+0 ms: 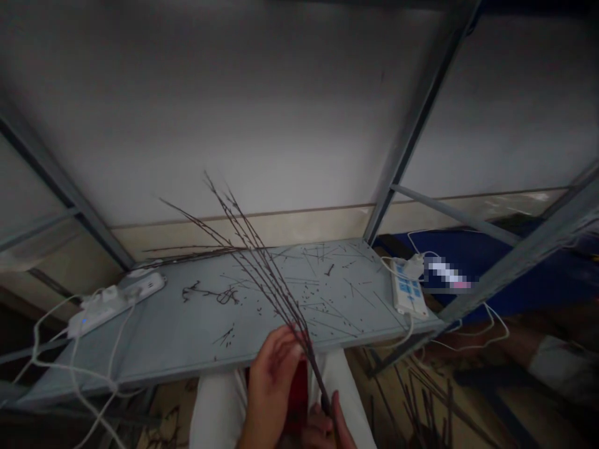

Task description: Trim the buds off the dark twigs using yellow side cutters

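1. Right hand (319,429): clamped around the thick lower stem of the branch (276,284).
2. Left hand (275,362): fingers curved, fingertips at the branch where its thin shoots spread. Whether thumb and fingers are pinched together cannot be told.
3. Branch position: inclined, running from the right hand past the left hand's fingertips. Its shoots fan out forward and to the left, above the tabletop (154,337).
4. Curled twig (229,294): on the tabletop, forward and left of the left hand.
5. Long twigs (191,255): along the tabletop's far edge, farther forward and left of the left hand.
6. Thin stem pieces and small dark bits: scattered on the tabletop, mainly forward and right of the left hand.
7. White power strip (150,284): at the tabletop's left end, well apart from the left hand, with white cables attached.
8. Blue-socketed power strip (407,290): at the tabletop's right end, forward and right of the right hand.
9. Upright sticks (430,411): below tabletop level, to the right of the right hand.
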Tool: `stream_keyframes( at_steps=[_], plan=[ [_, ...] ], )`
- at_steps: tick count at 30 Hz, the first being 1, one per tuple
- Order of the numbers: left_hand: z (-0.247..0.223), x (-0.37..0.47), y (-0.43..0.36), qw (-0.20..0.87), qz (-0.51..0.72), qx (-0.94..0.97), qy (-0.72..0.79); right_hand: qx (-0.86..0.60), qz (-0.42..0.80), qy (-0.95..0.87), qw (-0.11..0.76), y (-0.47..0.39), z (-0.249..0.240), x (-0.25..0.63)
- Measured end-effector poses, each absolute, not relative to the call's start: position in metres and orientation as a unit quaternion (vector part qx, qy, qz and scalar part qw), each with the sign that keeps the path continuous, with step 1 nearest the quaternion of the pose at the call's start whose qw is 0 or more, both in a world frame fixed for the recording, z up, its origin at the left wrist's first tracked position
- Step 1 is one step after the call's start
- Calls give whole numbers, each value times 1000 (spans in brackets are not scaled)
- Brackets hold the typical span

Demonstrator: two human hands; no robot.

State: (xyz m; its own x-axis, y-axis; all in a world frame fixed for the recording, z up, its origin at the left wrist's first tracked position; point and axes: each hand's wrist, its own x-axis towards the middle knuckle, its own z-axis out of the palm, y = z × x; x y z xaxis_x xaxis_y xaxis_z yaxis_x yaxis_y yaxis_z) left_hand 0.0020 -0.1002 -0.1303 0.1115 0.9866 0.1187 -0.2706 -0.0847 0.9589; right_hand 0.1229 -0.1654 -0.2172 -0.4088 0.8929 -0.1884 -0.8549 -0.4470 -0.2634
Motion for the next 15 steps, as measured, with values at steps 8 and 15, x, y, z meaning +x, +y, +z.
stream_keyframes(
  at_steps=[8, 15],
  plan=[
    [-98, -6, -90, 605, 605, 421, 302, -128, 904, -99, 396, -183, -234, 90],
    [-87, 13, -124, 575, 615, 419, 341, -249, 895, -215, 300, -195, -208, 91]
  ],
)
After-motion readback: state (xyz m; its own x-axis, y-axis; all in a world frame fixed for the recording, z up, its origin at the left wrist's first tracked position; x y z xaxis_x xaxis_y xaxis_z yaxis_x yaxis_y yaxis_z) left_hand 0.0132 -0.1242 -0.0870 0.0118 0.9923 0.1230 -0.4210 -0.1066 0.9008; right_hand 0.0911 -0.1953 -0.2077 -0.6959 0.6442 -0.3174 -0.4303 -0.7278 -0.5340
